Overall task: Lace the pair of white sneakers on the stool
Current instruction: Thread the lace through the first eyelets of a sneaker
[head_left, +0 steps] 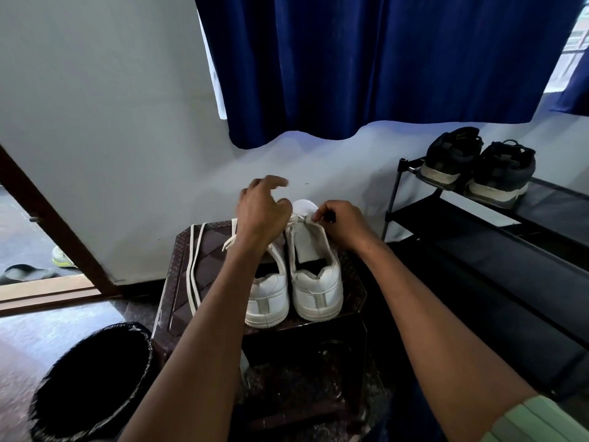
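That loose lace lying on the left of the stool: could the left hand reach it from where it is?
Probably yes. The loose lace lies uncovered on the stool, just left of the left hand, and nothing stands between them.

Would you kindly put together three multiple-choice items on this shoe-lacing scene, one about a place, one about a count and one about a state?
1. Where does the loose white lace lie?
A. on the stool, left of the sneakers
B. on the shoe rack
C. inside the black bin

2. How many dark shoes stand on the rack's top shelf?
A. one
B. two
C. four

3. What is the right hand doing?
A. resting flat on the stool
B. pinching lace at the right sneaker's front eyelets
C. holding the curtain

Answers:
1 A: the lace runs along the left part of the stool, beside the left sneaker.
2 B: a pair of dark shoes sits on the shoe rack.
3 B: its fingers meet on lace over the right sneaker.
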The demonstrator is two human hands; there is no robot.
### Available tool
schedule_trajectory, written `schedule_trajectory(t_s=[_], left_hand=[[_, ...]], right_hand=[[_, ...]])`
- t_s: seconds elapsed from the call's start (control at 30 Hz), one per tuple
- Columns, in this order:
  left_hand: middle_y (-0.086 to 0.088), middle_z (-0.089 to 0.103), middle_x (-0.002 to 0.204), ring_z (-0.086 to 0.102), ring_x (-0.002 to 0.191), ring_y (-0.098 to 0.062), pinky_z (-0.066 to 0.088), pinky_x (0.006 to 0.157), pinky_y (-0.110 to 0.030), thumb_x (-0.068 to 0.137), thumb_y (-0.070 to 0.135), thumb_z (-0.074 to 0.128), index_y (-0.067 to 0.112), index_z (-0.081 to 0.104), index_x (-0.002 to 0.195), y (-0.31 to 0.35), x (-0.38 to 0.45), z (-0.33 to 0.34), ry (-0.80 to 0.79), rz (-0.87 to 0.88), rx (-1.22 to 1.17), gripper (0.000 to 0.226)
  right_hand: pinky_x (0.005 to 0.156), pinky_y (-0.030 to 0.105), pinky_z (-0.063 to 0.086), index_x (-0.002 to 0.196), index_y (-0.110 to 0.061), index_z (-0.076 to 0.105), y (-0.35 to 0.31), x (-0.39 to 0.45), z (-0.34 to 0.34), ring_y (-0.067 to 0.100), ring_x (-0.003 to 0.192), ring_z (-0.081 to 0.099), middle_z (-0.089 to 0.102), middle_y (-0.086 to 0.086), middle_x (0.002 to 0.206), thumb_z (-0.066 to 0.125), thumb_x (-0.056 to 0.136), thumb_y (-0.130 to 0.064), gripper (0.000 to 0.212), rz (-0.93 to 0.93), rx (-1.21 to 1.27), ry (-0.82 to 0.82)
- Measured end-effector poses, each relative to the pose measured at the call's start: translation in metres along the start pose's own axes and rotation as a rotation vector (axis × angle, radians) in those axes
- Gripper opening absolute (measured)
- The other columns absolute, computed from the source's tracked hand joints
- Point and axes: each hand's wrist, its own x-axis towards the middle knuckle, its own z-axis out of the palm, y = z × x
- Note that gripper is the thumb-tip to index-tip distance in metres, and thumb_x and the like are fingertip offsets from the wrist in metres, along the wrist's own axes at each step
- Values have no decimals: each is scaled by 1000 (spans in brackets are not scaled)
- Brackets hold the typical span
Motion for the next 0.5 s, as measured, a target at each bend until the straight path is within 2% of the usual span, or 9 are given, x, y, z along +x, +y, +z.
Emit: schedule_trajectory(t_s=[0.03,0.1,0.2,0.3,0.4,0.5], left_hand=[[4,61,135,51,126,-24,40,106,-42,76,22,55,35,67,125,0,-2,3,-60,95,68,52],[11,64,132,47,129,-21,30,99,-36,83,25,62,41,70,119,-2,-5,11,-151,178,258,40],[5,72,116,49,125,-25,26,102,-41,92,41,54,37,76,108,-3,-7,18,-115,41,446,27],[-5,70,120,47,126,-30,26,103,-45,100,50,43,21,76,109,-2,-6,18,0,-57,475,45],[-4,63,133,46,131,-30,28,106,-44,95,46,55,26,72,122,-2,-6,17,0,-65,429,38],[2,64,126,56,121,-26,35,104,-42,87,30,65,36,71,120,-4,-5,14,-3,52,289,34]], right_hand=[[78,27,47,88,-19,75,-1,1,2,19,92,69,77,2,97,75,89,-16,3,-6,-41,-9],[80,34,50,91,-9,75,-2,3,5,29,96,69,76,11,100,71,92,-16,8,-39,-124,-31],[75,34,45,90,-12,71,0,3,8,34,96,66,71,15,101,67,93,-18,8,-63,-174,-28],[75,35,46,93,-13,69,-1,2,5,29,94,64,71,9,101,67,93,-21,8,-51,-181,-7],[76,37,51,92,-15,70,-2,0,4,28,92,65,72,7,98,66,91,-26,12,-20,-206,-21],[76,40,54,88,-16,71,-1,4,10,37,97,66,71,12,98,60,87,-34,21,-1,-258,-58]])
